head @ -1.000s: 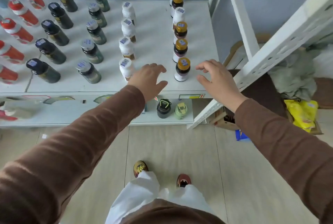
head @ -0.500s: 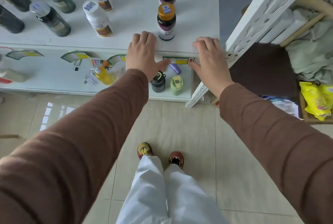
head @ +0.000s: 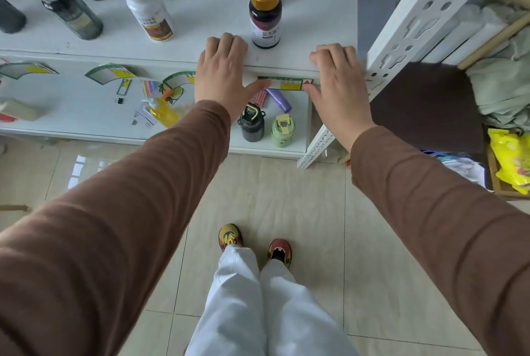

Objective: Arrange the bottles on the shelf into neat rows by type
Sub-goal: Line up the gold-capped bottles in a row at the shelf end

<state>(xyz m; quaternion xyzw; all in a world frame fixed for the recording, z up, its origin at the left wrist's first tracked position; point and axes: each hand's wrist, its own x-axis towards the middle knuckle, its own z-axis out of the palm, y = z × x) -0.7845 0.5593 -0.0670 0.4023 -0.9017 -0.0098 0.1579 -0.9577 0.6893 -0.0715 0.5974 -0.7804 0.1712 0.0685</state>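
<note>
A person's left hand (head: 222, 74) and right hand (head: 338, 80) rested on the front edge of a white shelf (head: 315, 11), fingers relaxed and hooked over the lip, holding nothing. Between and just behind them stood a gold-capped dark bottle (head: 265, 13) heading its row. A white bottle (head: 147, 7) and a silver-capped green bottle (head: 67, 7) stood further left

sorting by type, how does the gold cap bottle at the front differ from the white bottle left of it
The gold cap bottle has a dark body and a metallic gold lid; the white bottle has a white body and white lid. The gold cap bottle's label is white with dark print; the white bottle's label is brown. Both stand upright on the shelf, untouched, with a blue sticker on top.
</note>
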